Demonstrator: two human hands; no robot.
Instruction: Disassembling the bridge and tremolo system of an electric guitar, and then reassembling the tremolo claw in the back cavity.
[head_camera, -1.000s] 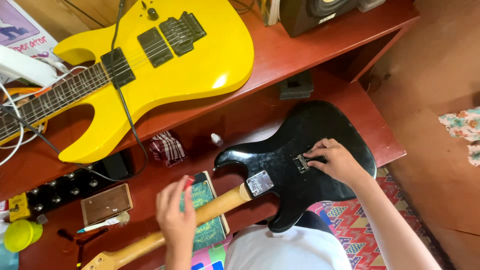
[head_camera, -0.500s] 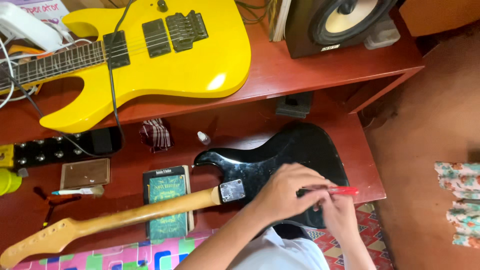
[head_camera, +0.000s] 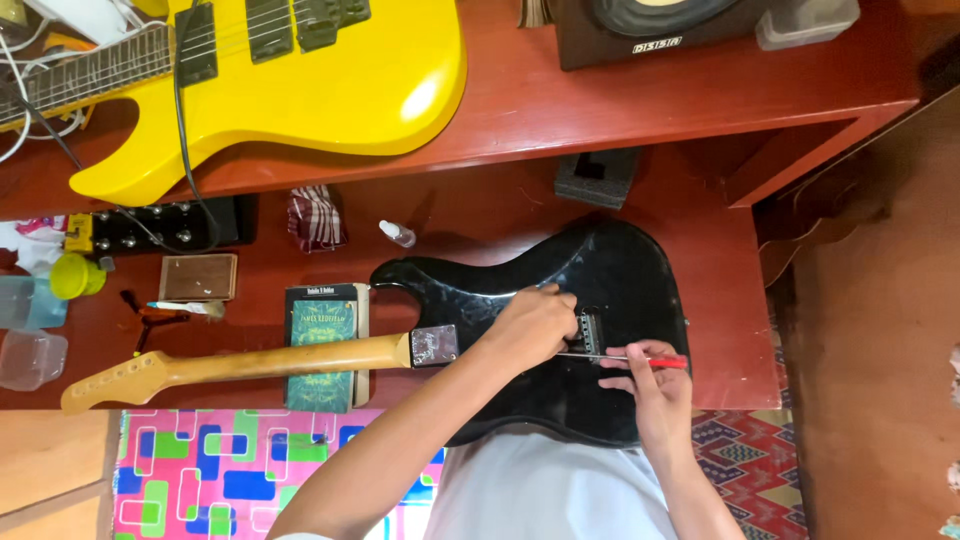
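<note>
2 guitars (yellow guitar (head_camera: 330, 80), black guitar (head_camera: 600, 300)), 1 screwdriver (head_camera: 625, 358), 1 speaker (head_camera: 650, 30), 1 book (head_camera: 322, 345), 1 small bottle (head_camera: 397, 233).

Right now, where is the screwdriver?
In the head view, the red-handled screwdriver is in the right hand, lying across the back of the black guitar. Its tip points at the metal part beside the left hand.

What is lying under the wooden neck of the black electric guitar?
A dark green book lies under the pale wooden neck on the red-brown shelf. The neck covers a band across the book's cover.
</note>
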